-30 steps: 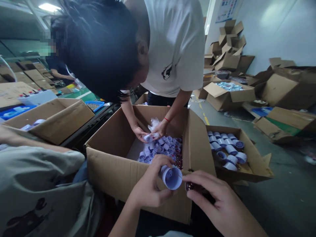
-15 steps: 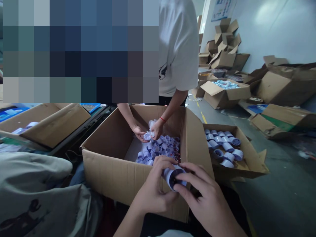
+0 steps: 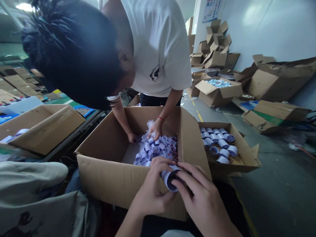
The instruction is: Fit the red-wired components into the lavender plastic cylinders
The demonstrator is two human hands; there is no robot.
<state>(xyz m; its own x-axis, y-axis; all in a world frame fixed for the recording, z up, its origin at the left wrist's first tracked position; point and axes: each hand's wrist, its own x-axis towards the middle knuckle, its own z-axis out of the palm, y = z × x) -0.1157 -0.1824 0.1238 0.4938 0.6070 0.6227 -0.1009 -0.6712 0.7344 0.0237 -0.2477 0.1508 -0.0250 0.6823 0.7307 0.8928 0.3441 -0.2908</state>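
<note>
Over the near edge of a large cardboard box (image 3: 108, 177), my left hand (image 3: 154, 189) is wrapped round a hollow, pale lilac plastic cylinder (image 3: 166, 176). Its dark open end faces me. My right hand (image 3: 201, 189) is closed at that end, with thumb and fingertips at the rim and partly inside the opening. Whether a small part is between those fingertips is hidden. Inside the box lies a heap of small pale plastic parts (image 3: 150, 153), with dark red pieces (image 3: 174, 156) on its right side.
A co-worker leans over the box, one hand (image 3: 156, 128) on clear plastic wrapping and the other hand (image 3: 132, 137) low inside. To the right, a shallow carton (image 3: 243, 161) holds several cylinders. Another carton (image 3: 46, 135) stands left. Cardboard boxes (image 3: 217, 59) are piled by the wall.
The co-worker's hands have moved apart and lower; the left-side one has let go of the pale round part. My hands keep the cylinder, with my right fingertips further into its opening. The view has shifted slightly.
</note>
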